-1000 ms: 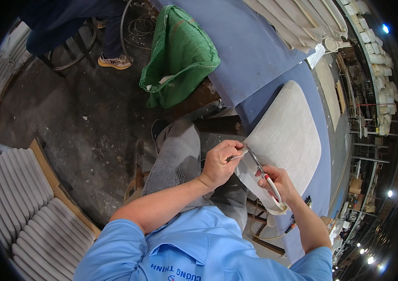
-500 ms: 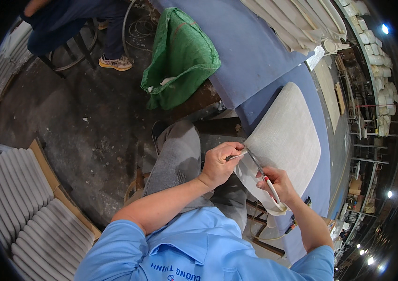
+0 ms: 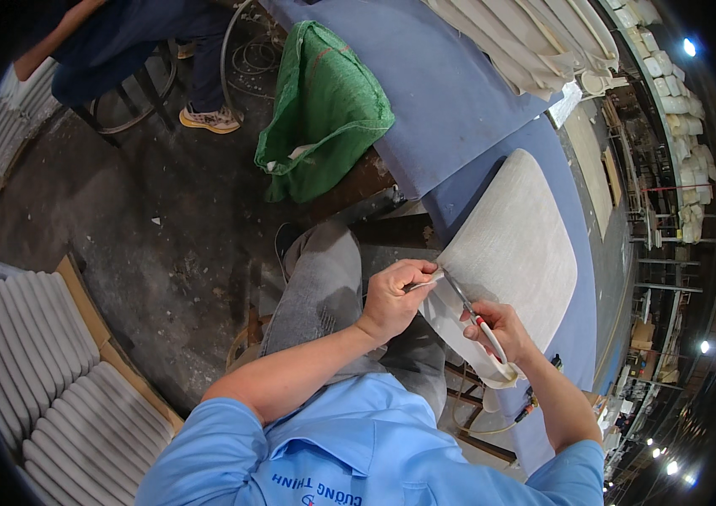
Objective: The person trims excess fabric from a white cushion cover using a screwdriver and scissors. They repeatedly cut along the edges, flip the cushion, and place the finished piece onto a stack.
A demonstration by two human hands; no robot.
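A pale grey upholstered panel with rounded corners lies on the blue-covered table at my right, its near end toward my lap. Loose white fabric hangs from that near edge. My left hand is closed, pinching the fabric at the panel's left corner between thumb and fingers. In my right hand are scissors with white and red handles. Their metal blades point up and left to the fabric beside my left fingertips; whether the blades are apart is too small to tell.
A green woven sack stands against the blue-covered table. More pale panels are stacked at its far end. At lower left, cardboard boxes hold rows of grey panels. Another person sits at upper left. A dark tool lies near my right forearm.
My hands, the scissors and the panel stay nearly in place. The other person's forearm at upper left has come further into view.
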